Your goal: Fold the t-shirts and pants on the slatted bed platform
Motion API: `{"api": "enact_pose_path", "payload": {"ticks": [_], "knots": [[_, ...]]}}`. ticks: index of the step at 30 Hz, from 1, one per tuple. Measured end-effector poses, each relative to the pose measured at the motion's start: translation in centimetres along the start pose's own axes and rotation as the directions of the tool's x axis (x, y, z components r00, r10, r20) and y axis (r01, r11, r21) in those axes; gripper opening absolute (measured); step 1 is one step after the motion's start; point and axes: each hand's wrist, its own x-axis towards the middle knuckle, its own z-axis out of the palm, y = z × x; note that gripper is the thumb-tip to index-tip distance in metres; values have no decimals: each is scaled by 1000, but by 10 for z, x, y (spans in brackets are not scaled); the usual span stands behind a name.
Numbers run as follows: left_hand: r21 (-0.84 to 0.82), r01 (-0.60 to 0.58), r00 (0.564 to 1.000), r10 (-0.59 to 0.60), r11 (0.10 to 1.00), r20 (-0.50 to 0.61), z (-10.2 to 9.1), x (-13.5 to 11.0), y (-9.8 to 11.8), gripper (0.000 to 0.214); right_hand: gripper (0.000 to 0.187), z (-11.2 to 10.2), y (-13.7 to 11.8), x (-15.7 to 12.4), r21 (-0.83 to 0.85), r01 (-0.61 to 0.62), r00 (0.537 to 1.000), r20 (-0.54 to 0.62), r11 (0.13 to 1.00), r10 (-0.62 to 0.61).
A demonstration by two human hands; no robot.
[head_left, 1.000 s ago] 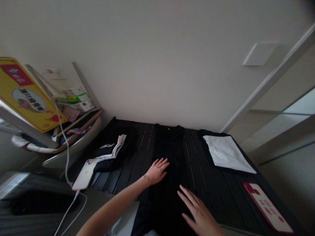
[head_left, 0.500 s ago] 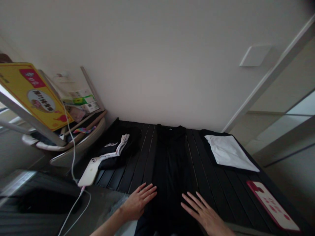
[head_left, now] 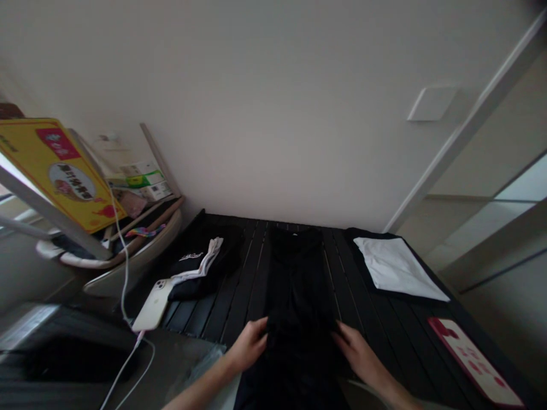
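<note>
A long black garment (head_left: pixel 297 279), with a small pale label at its far end, lies lengthwise on the black slatted table (head_left: pixel 231 285). Its near part hangs toward me, over the table's front edge. My left hand (head_left: pixel 252 343) pinches the garment's left side between thumb and fingers. On the opposite side, my right hand (head_left: pixel 351 348) grips the right edge, its fingertips partly hidden by the dark cloth. Whether the garment is a top or trousers I cannot tell.
Folded dark clothes (head_left: pixel 192 267) with white trim lie at left, touching a white phone (head_left: pixel 152 304) on a charging cable. A folded white-and-black garment (head_left: pixel 397 265) and a red-edged patterned case (head_left: pixel 474 359) lie at right. A chair (head_left: pixel 137 262) holding a yellow box (head_left: pixel 64 176) stands left.
My hands, earlier spread flat beside and over the cloth, have closed on the garment's two sides. The cloth between them is now slightly raised and bunched.
</note>
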Motion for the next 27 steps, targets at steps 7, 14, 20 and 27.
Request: {"api": "enact_pose_path", "payload": {"ticks": [7,14,20,27], "knots": [[-62,258,947,-266,964,-181,23,24,-22,85,62,23,33,17,-104,-106,994,-49,989,101],[282,190,974,-144,941,-178,17,42,-23,55,73,9,21,26,-273,2,999,47,962,11],[248,52,971,8,967,-237,3,52,-24,35,71,-1,28,30,-348,126,971,236,929,-43],[8,82,980,-79,997,-184,-12,60,-13,31,34,-19,20,42,-178,156,982,132,972,-133]]}}
